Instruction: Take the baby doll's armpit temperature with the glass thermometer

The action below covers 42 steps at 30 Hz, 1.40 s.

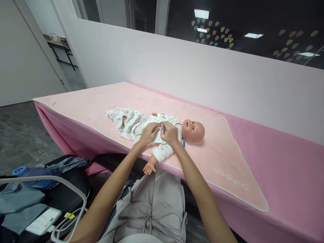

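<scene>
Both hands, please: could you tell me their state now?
Left hand: closed, pinching the printed top.
Right hand: closed, pinching the printed top too.

Right hand [169, 132] partly hides the shirt [158, 137]; left edge cuts the cable [50, 177].

Pink-draped table [286, 152], paler mat [215, 155] on top (corner rounded), dressed doll [158, 138] lying on mat
</scene>
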Motion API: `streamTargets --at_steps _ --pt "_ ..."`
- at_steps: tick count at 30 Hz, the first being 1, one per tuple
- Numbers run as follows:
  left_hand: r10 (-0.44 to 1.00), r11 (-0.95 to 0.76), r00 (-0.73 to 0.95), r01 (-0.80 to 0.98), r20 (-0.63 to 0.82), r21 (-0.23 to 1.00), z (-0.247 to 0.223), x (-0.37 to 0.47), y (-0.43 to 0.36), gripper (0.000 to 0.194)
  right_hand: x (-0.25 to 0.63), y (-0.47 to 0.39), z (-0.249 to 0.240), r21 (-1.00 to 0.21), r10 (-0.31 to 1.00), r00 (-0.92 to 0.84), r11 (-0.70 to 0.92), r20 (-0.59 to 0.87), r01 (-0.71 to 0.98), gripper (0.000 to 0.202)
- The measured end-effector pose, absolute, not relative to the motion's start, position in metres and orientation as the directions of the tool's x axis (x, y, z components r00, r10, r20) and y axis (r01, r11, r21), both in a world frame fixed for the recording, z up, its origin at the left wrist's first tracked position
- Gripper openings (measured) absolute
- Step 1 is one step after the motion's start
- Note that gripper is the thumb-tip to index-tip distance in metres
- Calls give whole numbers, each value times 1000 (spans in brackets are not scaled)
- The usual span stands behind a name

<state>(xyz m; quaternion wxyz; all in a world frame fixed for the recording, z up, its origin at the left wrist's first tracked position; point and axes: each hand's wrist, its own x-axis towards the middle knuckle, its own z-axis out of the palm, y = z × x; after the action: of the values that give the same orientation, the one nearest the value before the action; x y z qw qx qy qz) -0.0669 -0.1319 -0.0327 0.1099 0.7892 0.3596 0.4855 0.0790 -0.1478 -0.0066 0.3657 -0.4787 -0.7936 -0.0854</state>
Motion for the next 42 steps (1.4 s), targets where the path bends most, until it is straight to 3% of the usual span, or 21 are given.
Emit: streamTargets --at_steps 42 --pt "680 -714 228 421 697 559 -33 -68 -131 17 78 -148 -7 -197 727 -279 494 627 847 26"
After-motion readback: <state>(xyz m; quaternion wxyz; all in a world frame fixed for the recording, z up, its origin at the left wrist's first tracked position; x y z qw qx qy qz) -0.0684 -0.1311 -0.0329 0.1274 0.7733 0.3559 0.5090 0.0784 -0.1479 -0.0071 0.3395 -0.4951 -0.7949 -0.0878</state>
